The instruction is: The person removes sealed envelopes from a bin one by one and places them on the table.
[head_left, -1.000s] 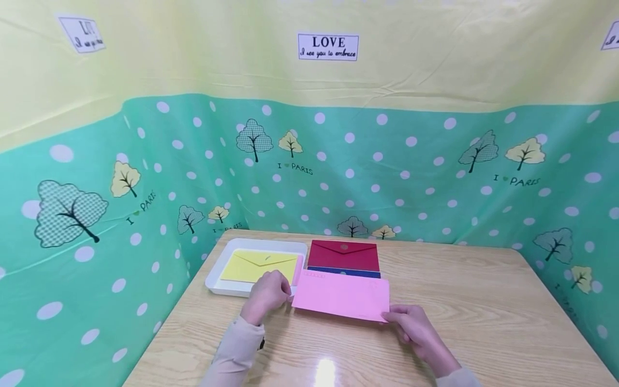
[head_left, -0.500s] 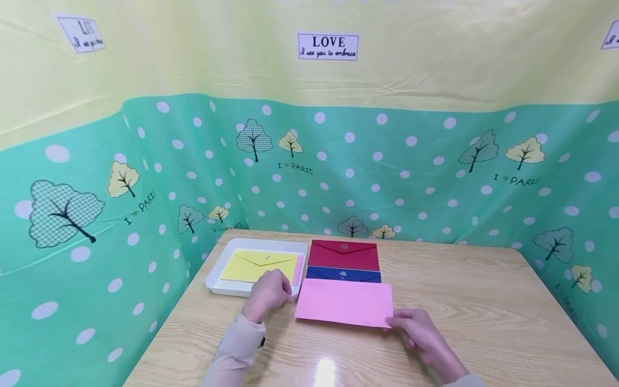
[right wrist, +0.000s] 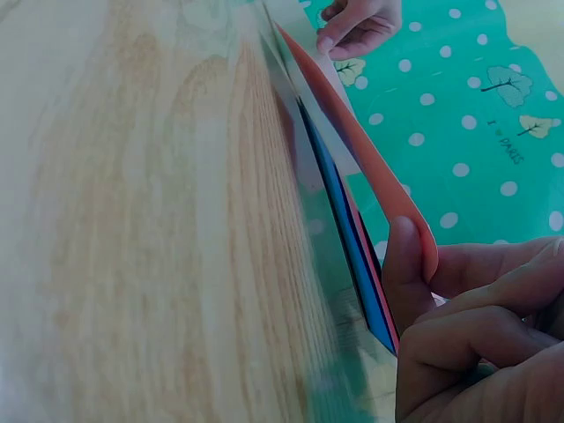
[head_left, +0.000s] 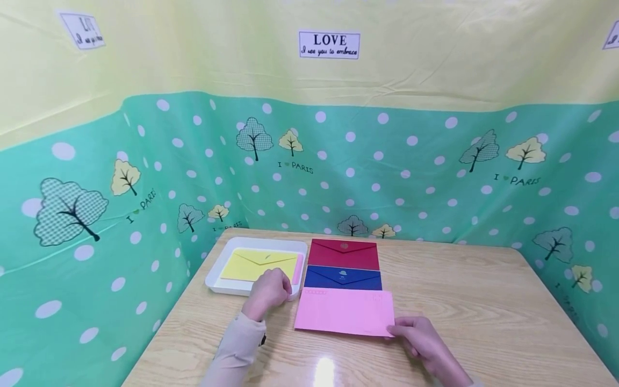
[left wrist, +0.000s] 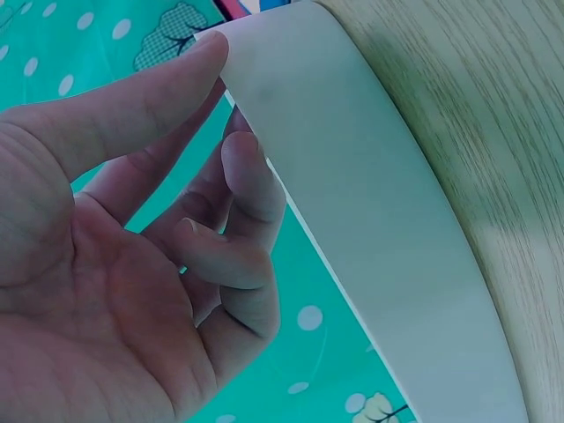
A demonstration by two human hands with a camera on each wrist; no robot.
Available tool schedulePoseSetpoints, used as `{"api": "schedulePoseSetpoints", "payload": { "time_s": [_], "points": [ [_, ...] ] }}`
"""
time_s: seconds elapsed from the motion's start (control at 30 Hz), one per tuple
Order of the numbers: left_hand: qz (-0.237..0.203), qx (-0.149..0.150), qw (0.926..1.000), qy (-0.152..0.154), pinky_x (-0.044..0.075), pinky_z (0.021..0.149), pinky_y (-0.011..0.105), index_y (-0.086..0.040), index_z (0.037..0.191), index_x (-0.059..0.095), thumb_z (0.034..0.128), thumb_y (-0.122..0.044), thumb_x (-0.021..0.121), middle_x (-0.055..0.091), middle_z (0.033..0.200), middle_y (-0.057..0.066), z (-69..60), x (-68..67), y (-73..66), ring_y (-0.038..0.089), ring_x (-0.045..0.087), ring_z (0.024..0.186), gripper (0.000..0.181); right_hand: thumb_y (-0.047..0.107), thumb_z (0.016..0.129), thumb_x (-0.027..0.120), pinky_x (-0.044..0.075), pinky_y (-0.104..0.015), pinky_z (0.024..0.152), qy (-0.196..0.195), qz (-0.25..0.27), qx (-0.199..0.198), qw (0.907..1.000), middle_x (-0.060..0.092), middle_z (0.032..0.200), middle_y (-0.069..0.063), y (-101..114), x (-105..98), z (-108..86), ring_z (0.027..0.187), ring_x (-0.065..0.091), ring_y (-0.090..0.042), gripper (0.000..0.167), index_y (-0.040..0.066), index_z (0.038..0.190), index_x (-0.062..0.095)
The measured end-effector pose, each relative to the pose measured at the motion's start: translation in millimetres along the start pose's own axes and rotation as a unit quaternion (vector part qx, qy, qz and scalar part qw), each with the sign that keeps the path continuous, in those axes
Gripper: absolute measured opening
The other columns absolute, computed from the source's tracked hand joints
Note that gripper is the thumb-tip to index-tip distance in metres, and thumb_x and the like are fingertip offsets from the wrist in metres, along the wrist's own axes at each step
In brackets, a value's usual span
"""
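My right hand pinches the near right corner of a pink envelope between thumb and fingers. In the right wrist view the envelope is seen edge-on, slightly bent. Its far edge borders or overlaps a blue envelope with a small emblem. Beyond that lies a red envelope. My left hand grips the near right corner of a white tray; the left wrist view shows thumb and fingertips on the rim of the tray wall. A yellow envelope lies in the tray.
A pink strip shows beside the yellow envelope in the tray. The wooden table extends to the right of the envelopes. A green and yellow patterned cloth hangs along the back and sides.
My right hand has drawn the pink envelope toward the table's near side and a little right, uncovering the blue envelope. My left hand stays at the tray corner.
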State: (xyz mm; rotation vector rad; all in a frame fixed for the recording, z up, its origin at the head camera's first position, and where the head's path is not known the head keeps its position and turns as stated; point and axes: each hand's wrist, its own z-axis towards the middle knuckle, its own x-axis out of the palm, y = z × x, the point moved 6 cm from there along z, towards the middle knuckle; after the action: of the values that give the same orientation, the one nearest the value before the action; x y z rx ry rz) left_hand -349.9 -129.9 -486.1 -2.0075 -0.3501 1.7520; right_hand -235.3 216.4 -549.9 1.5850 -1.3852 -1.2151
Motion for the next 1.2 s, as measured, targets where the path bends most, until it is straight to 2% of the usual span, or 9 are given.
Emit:
{"api": "schedulePoseSetpoints", "payload": {
  "time_s": [0.17,0.33,0.67,0.87,1.07,1.2],
  "points": [
    [-0.003,0.000,1.0000,0.000,0.050,0.069,0.035,-0.010,0.077,0.077,0.0842,0.001,0.082,0.065,0.075,-0.001,-2.4,-1.1,-0.7,0.019,0.057,0.074,0.014,0.008,0.088,0.079,0.028,-0.021,0.044,-0.003,-0.003,0.013,0.9999,0.045,0.054,0.003,-4.7,-1.0,-5.0,0.043,0.033,-0.006,0.028,-0.007,0.110,0.074],
    [-0.002,0.001,1.0000,-0.001,0.050,0.069,0.035,-0.011,0.077,0.077,0.0837,0.003,0.081,0.065,0.075,-0.001,-3.1,-1.4,-1.1,0.019,0.057,0.075,0.015,0.008,0.088,0.078,0.029,-0.020,0.043,-0.001,-0.007,0.016,0.9999,0.050,0.057,0.002,-8.5,-2.7,-8.7,0.043,0.033,-0.006,0.028,-0.008,0.109,0.072],
    [-0.007,0.003,1.0000,-0.001,0.051,0.070,0.036,-0.010,0.077,0.077,0.0843,0.002,0.082,0.065,0.074,-0.001,-2.2,-0.4,-0.9,0.019,0.058,0.074,0.015,0.008,0.089,0.078,0.030,-0.020,0.044,-0.018,-0.022,0.046,0.9985,0.062,0.067,-0.004,-13.3,-1.3,-15.7,0.042,0.035,-0.006,0.031,-0.011,0.114,0.072],
    [-0.003,0.000,1.0000,0.002,0.051,0.070,0.036,-0.011,0.078,0.078,0.0839,0.001,0.083,0.065,0.075,-0.001,-2.3,0.4,0.6,0.019,0.058,0.074,0.015,0.008,0.091,0.078,0.030,-0.019,0.044,-0.005,-0.023,0.045,0.9987,0.054,0.058,0.001,-17.6,0.1,-17.5,0.042,0.035,-0.006,0.023,-0.008,0.107,0.075],
    [0.001,0.010,1.0000,-0.003,0.050,0.068,0.036,-0.012,0.074,0.076,0.0821,0.003,0.083,0.065,0.074,-0.001,-2.7,-1.1,-1.0,0.019,0.058,0.073,0.018,0.007,0.091,0.077,0.030,-0.019,0.044,0.010,-0.023,0.027,0.9993,0.068,0.069,-0.004,-18.7,0.9,-18.7,0.042,0.036,-0.004,0.022,-0.009,0.106,0.075],
    [0.004,0.015,0.9999,-0.005,0.050,0.067,0.036,-0.012,0.073,0.076,0.0811,0.003,0.083,0.065,0.073,-0.001,-2.8,-1.6,-1.6,0.019,0.057,0.072,0.019,0.007,0.091,0.076,0.030,-0.019,0.043,0.027,-0.016,0.011,0.9994,0.070,0.070,-0.005,-20.6,2.0,-18.4,0.041,0.037,-0.002,0.021,-0.010,0.104,0.074]
  ]
}}
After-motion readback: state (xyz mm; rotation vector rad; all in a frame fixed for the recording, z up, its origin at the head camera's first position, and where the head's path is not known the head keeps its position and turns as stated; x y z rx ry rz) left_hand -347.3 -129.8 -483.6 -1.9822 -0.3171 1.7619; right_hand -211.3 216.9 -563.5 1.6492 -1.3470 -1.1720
